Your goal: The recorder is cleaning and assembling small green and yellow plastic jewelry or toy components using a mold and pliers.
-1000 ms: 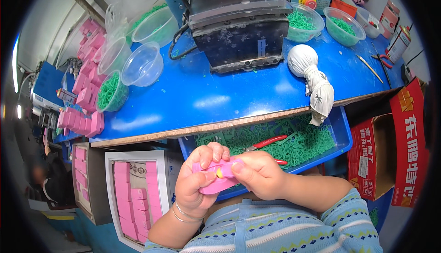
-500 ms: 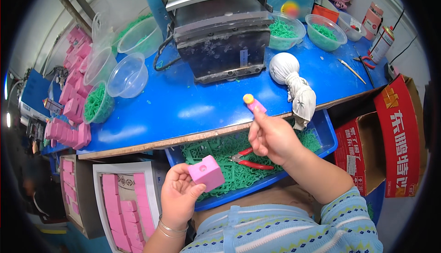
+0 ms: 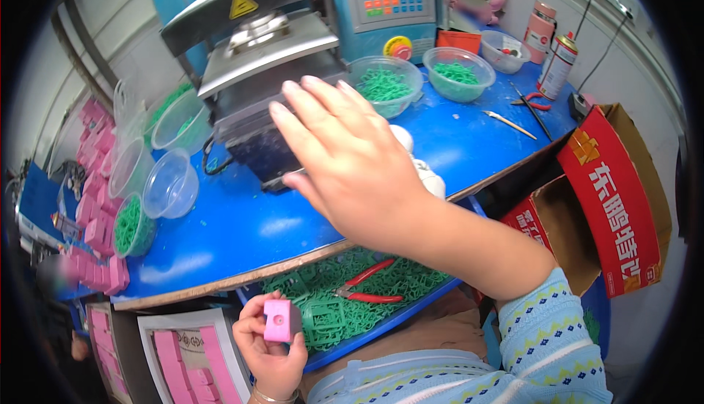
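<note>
In my left hand (image 3: 268, 364) I grip a pink block (image 3: 279, 321) that has a small round hole in its face. My right hand (image 3: 345, 162) is raised with the fingers stretched out, back of the hand up, in front of a press-like machine (image 3: 246, 103). Its palm is hidden. The small pink piece with the yellow end cannot be seen. Partly behind my right forearm lies a white cloth bundle (image 3: 431, 179). Red-handled pliers (image 3: 375, 298) rest on green plastic pieces (image 3: 323, 323) in a blue tray (image 3: 412, 311) below the table edge.
Clear bowls (image 3: 170, 184) stand at the left, some holding green pieces; more bowls (image 3: 458, 74) stand right of the machine. Pink blocks (image 3: 95, 199) are stacked far left, others lie in a box (image 3: 220, 364) below. An open red carton (image 3: 605, 199) stands at the right.
My right hand has moved up and left toward the machine, its fingers opening from a pinch on the small pink piece. The left hand keeps the pink block, now turned. The view has shifted.
</note>
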### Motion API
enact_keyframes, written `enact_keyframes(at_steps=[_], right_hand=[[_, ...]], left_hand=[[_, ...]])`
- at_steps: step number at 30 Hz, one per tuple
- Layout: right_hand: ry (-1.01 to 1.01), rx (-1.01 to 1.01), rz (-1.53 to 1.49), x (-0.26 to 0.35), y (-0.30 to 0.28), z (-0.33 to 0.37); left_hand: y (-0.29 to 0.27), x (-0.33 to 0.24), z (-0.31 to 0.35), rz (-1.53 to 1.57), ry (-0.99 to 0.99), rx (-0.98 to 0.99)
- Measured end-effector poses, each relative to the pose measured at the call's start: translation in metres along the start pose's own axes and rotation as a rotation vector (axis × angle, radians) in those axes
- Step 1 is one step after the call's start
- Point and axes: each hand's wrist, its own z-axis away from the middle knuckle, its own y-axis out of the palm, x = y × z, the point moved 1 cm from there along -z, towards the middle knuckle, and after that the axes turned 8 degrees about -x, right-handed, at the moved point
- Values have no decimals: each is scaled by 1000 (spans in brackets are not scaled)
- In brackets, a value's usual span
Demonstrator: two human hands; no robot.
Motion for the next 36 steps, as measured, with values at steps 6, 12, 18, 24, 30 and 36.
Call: enact_keyframes(at_steps=[6, 12, 18, 24, 30, 36], right_hand=[[-72, -38, 192, -14, 30, 1], [-126, -86, 200, -24, 27, 3], [378, 201, -513, 22, -11, 30], [1137, 589, -1499, 78, -3, 118], [1052, 703, -1201, 82, 6, 120], [984, 547, -1300, 81, 4, 120]], left_hand=[[11, -8, -1, 91, -206, -50], [21, -26, -3, 362, -497, 24], [5, -30, 12, 221, -387, -52], [16, -11, -6, -201, 135, 217], [23, 4, -19, -221, 70, 361], [23, 2, -15, -160, 50, 384]])
